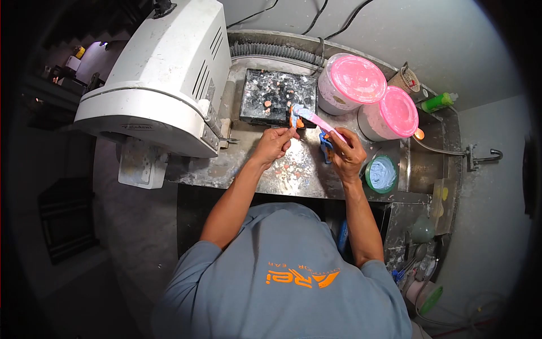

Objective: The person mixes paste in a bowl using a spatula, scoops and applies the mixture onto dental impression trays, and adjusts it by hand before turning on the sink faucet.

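Observation:
Between the fingers of my left hand (275, 144) is a small orange piece (296, 120) with light-blue paste on it. My right hand (348, 153) grips a pink spatula (324, 124), its paste-covered tip touching the orange piece. Both meet at the front right edge of a black, paste-spattered plate (271, 96). Just left of my right hand a blue object (326, 148) lies on the metal counter (237, 172). A green bowl (381, 174) of light-blue paste stands right of my right hand.
A large white machine (164, 62) stands at the left. Two tubs with pink lids (357, 78) are behind my right hand. Farther right are a green bottle (439, 102), a sink (423, 169) and a tap (480, 158). Tools (403, 271) lie at the lower right.

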A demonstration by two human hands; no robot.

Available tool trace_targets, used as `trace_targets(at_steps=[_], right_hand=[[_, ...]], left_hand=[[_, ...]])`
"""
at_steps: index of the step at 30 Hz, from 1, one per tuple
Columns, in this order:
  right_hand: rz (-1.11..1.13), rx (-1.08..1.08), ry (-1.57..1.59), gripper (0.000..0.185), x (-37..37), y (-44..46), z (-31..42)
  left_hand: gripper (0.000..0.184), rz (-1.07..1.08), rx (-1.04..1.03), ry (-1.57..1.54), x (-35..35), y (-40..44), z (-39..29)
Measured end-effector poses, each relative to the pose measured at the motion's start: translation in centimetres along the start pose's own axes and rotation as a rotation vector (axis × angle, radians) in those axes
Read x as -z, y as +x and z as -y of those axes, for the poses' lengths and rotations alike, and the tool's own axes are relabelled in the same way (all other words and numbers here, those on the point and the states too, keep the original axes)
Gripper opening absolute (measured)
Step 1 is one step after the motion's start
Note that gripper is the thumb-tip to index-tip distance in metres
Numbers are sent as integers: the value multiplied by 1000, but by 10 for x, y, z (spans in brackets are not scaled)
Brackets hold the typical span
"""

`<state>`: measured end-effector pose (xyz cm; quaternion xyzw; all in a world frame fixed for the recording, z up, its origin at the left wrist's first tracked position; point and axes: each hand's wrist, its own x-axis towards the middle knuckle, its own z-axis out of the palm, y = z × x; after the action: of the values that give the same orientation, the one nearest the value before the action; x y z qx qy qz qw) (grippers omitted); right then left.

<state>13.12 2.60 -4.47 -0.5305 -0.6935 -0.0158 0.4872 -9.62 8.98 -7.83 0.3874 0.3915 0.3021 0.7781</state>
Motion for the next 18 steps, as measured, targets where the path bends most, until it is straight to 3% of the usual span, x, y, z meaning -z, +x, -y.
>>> trace_targets(at_steps=[8, 12, 15, 18], right_hand=[[-96, -53, -21, 33, 19, 2, 13], [-230, -269, 94, 21, 22, -4, 14], [-331, -531, 361, 19, 31, -13, 16], [-383, -616, 344, 19, 55, -21, 19]], left_hand=[[29, -32, -73, 63, -1, 4, 10], [28, -42, -105, 72, -1, 8, 17], [28, -44, -98, 57, -2, 8, 16], [28, -55, -94, 61, -3, 6, 14]])
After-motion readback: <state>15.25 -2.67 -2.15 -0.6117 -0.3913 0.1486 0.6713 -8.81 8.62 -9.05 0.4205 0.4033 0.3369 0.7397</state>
